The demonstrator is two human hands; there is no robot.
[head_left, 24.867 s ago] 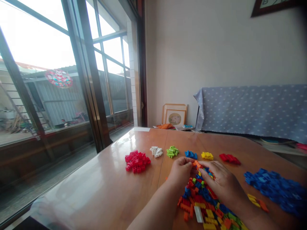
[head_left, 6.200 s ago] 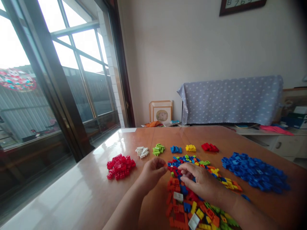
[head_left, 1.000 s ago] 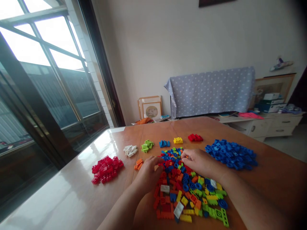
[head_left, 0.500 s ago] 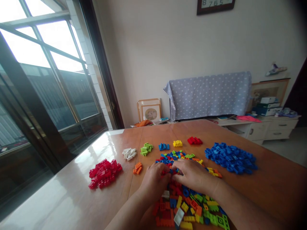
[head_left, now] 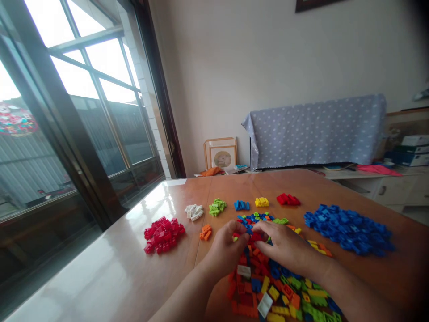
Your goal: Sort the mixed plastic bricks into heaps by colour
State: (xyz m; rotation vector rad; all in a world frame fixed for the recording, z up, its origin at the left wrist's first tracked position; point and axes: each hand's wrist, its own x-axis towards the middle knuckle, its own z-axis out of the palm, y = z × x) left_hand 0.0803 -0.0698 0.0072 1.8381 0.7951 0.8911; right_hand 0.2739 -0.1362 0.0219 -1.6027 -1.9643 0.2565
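Observation:
Both hands are over a mixed heap of coloured bricks (head_left: 284,295) on the wooden table. My left hand (head_left: 226,248) is curled at the heap's left side, its thumb and fingers near a small blue piece; whether it grips it is unclear. Close beside it, my right hand (head_left: 284,246) has thumb and forefinger closed round a red brick (head_left: 256,236). The fingertips of both hands nearly meet. The heap holds red, orange, yellow, green, blue and white pieces, and my hands and right forearm hide part of it.
Sorted piles lie around the heap: dark pink (head_left: 163,235), white (head_left: 194,212), green (head_left: 217,206), orange (head_left: 205,232), small blue (head_left: 241,205), yellow (head_left: 262,202), red (head_left: 288,199), and a large blue pile (head_left: 348,229) at the right. The table (head_left: 117,264) reaches toward a cloth-covered object (head_left: 315,132).
The view has turned left, so the table and piles appear farther right. A red brick now shows between the fingers of my right hand. Both hands stay close together over the heap.

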